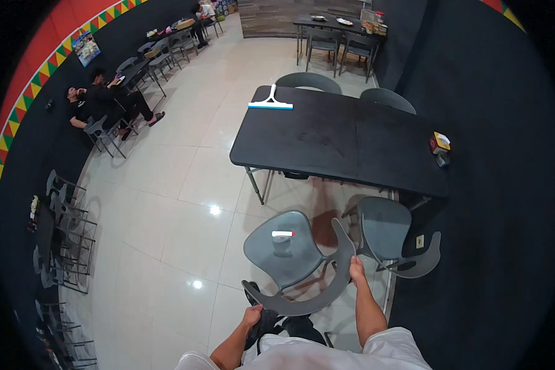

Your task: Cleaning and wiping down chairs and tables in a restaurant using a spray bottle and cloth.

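Note:
Both hands grip the curved backrest of a grey plastic chair (284, 259) in front of me. My left hand (252, 316) holds the backrest's left end, and my right hand (357, 270) holds its right side. On the seat lies a small white object with a red end (283, 234), perhaps a bottle or tube. Beyond the chair stands a black folding table (314, 138). A white squeegee with a blue blade edge (271, 104) rests at its far left corner. A tissue box (440, 142) and a small dark container (442, 160) sit near its right end.
Another grey chair (385, 226) stands at right, beside the dark wall (481, 231). Two chairs (309, 82) (388, 99) are behind the table. Two seated people (113, 99) are at left by a wall; more tables and chairs line that side. A further table (333, 23) holds plates.

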### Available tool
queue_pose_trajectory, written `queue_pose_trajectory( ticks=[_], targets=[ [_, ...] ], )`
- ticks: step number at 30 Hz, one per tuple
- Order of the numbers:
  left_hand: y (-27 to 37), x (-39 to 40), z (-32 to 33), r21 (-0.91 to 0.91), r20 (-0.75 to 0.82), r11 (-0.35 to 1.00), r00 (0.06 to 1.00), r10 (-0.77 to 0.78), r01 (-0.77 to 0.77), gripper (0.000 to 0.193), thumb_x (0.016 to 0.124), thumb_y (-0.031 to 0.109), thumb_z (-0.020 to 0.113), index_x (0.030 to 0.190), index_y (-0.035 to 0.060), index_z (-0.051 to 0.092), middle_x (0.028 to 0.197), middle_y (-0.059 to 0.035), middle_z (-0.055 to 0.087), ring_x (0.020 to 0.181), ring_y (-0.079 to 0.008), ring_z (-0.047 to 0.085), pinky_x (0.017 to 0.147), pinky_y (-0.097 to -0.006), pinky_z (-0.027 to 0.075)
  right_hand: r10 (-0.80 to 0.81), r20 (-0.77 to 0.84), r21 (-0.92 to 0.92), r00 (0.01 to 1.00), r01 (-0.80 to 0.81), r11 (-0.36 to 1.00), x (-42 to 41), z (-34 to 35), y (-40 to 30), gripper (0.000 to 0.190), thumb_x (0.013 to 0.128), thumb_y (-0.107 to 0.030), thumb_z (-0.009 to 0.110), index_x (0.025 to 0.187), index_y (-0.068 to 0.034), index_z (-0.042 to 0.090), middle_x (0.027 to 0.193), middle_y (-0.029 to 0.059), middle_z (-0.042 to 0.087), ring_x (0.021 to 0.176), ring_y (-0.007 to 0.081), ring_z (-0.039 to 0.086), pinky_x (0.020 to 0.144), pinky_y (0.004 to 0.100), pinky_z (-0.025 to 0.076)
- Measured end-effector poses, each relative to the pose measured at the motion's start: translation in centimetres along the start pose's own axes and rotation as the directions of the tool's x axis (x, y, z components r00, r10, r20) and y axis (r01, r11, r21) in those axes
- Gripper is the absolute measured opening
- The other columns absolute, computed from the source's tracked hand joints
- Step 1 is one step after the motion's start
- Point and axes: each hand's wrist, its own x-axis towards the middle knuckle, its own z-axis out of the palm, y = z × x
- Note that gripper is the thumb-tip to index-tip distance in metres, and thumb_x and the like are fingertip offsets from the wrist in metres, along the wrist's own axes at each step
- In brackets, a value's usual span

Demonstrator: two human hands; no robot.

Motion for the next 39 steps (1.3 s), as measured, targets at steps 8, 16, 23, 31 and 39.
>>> queue_pose_trajectory(
  ticks=[8,16,23,31,39],
  targets=[
    [5.2,3.3,-2.6,0.196,-0.089,0.974,0.987,0.130,-0.111,0.035,0.086,0.034,0.061,0.098,0.0018,0.068,0.086,-0.0175,0.069,0.083,-0.0248,0.066,0.075,-0.0338,0.049,-0.052,-0.190,-0.013,0.980,0.050,0.999,-1.1,1.4,-1.8,0.044,0.098,-0.034,0.039,0.129,-0.003,0.047,0.121,0.0148,0.056,0.110,0.0258,0.053,0.094,0.0349,0.041],
    [16.2,10.6,-9.5,0.302,-0.005,0.930,0.975,0.223,-0.211,0.034,0.083,0.033,0.063,0.094,0.0008,0.068,0.083,-0.0201,0.067,0.081,-0.0280,0.066,0.073,-0.0360,0.049,0.227,-0.326,0.406,0.918,-0.081,0.910,0.3,6.5,-2.9,0.043,0.099,-0.035,0.040,0.130,-0.005,0.044,0.120,0.0134,0.056,0.107,0.0283,0.055,0.084,0.0451,0.049],
    [22.3,17.8,-13.1,0.365,0.019,0.874,0.941,0.338,-0.321,0.035,0.083,0.029,0.062,0.097,-0.0022,0.066,0.087,-0.0224,0.067,0.086,-0.0317,0.066,0.075,-0.0374,0.050,0.228,-0.268,0.503,0.936,-0.065,0.862,0.1,10.3,-7.9,0.036,0.100,-0.032,0.038,0.124,-0.007,0.044,0.114,0.0124,0.058,0.100,0.0309,0.058,0.074,0.0523,0.052],
    [26.7,20.3,-14.0,0.402,-0.011,0.868,0.946,0.323,-0.292,0.030,0.082,0.026,0.062,0.094,-0.0010,0.065,0.085,-0.0221,0.066,0.083,-0.0325,0.066,0.072,-0.0373,0.049,0.294,-0.082,0.430,0.952,-0.233,0.872,-1.7,9.1,-14.2,0.028,0.095,-0.025,0.047,0.113,-0.004,0.048,0.107,0.0115,0.059,0.097,0.0312,0.059,0.075,0.0528,0.052],
    [26.7,19.2,-13.8,0.346,-0.044,0.915,0.971,0.235,-0.205,0.029,0.083,0.023,0.062,0.096,-0.0018,0.064,0.084,-0.0206,0.067,0.079,-0.0282,0.067,0.069,-0.0355,0.049,-0.604,-0.154,-0.458,0.782,0.485,0.745,6.4,14.8,-27.4,0.041,0.070,-0.010,0.065,0.110,-0.009,0.058,0.110,0.0126,0.060,0.108,0.0324,0.052,0.095,0.0419,0.038]
  ],
)
